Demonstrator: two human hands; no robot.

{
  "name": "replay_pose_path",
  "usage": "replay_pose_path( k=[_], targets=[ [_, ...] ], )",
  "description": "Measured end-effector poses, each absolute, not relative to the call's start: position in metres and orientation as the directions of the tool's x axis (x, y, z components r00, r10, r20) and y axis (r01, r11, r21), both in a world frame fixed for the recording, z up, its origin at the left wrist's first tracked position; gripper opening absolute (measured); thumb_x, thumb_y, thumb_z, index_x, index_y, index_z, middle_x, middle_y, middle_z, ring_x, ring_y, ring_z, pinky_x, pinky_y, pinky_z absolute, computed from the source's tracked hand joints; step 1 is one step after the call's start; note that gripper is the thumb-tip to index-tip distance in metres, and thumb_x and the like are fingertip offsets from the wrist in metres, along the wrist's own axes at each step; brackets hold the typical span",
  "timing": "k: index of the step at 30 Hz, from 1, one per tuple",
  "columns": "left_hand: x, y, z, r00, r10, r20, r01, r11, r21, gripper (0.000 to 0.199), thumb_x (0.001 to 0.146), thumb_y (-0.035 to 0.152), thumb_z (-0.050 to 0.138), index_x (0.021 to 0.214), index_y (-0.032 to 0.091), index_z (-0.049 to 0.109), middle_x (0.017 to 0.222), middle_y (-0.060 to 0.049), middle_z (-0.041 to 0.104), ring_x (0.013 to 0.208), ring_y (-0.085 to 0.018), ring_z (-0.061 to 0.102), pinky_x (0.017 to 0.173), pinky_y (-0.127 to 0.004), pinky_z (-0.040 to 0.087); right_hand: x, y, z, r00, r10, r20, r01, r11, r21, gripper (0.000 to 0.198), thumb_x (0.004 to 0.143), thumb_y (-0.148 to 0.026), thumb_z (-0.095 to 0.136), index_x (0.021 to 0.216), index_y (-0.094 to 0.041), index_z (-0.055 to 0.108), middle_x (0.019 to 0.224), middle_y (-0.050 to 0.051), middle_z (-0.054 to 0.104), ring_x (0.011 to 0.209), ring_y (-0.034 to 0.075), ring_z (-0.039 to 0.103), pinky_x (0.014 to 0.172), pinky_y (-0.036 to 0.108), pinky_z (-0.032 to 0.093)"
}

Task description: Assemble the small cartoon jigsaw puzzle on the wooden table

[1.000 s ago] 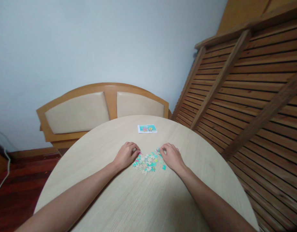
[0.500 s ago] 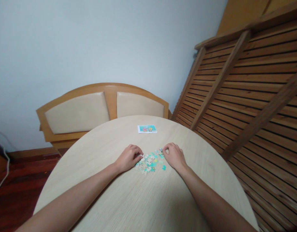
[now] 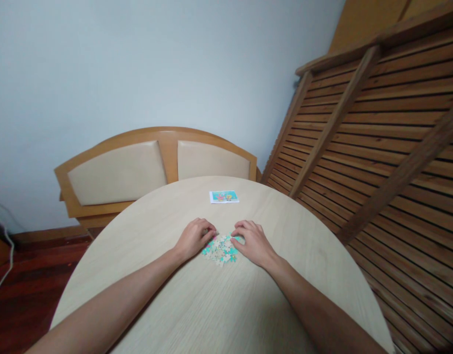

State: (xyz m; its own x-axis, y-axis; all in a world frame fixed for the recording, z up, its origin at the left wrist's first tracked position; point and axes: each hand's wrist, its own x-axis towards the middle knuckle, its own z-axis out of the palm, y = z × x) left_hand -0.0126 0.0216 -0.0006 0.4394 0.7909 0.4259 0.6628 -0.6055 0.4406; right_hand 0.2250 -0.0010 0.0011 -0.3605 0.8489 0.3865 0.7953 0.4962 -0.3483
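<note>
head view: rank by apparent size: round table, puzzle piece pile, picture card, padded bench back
1. round table
2. padded bench back, though it sits farther off
3. puzzle piece pile, partly under both hands
4. picture card, close to the pile; unsure

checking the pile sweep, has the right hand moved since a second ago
Yes. The right hand has slid left across the puzzle pieces, toward the left hand, judged against the picture card.

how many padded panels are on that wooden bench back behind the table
2. The left cushion panel sits at the bench's left, the right cushion panel beside it, split by a wooden divider. The round table hides their lower edges.
</note>
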Motion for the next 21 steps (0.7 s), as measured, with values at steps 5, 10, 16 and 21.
replay_pose_path(
  k=[5,10,16,21],
  targets=[
    [-0.0148,0.0261,-0.0005,0.467,0.775,0.426,0.697,-0.619,0.363,0.013,0.094,0.026,0.063,0.088,0.019,0.073,0.090,-0.005,0.071,0.089,-0.021,0.061,0.083,-0.032,0.044,0.2269,0.0001,0.0018,-0.392,0.831,0.394,0.763,0.533,-0.366,0.005,0.087,-0.026,0.068,0.091,-0.023,0.071,0.111,0.006,0.067,0.108,0.023,0.057,0.094,0.040,0.038],
    [-0.0156,0.0272,-0.0011,0.508,0.751,0.422,0.681,-0.650,0.338,0.011,0.093,0.025,0.066,0.088,0.021,0.075,0.091,-0.004,0.071,0.090,-0.021,0.061,0.085,-0.031,0.044,0.2246,-0.0007,0.0039,-0.411,0.798,0.441,0.726,0.579,-0.370,0.002,0.087,-0.020,0.067,0.088,-0.022,0.066,0.101,0.002,0.068,0.100,0.020,0.059,0.090,0.037,0.037],
    [-0.0165,0.0287,-0.0039,0.523,0.745,0.413,0.684,-0.657,0.319,0.018,0.097,0.030,0.061,0.091,0.022,0.076,0.090,-0.005,0.071,0.088,-0.021,0.062,0.084,-0.032,0.045,0.2277,0.0017,0.0062,-0.367,0.799,0.476,0.779,0.544,-0.313,0.004,0.090,-0.021,0.065,0.086,-0.021,0.066,0.093,0.002,0.068,0.095,0.020,0.059,0.083,0.034,0.037],
    [-0.0116,0.0217,-0.0032,0.551,0.713,0.433,0.641,-0.694,0.328,0.021,0.096,0.036,0.059,0.101,0.023,0.075,0.095,-0.006,0.071,0.093,-0.022,0.062,0.087,-0.035,0.045,0.2321,0.0059,0.0039,-0.313,0.832,0.458,0.833,0.472,-0.289,0.008,0.091,-0.022,0.066,0.084,-0.022,0.070,0.091,0.003,0.069,0.094,0.021,0.060,0.082,0.034,0.037]
  ],
)
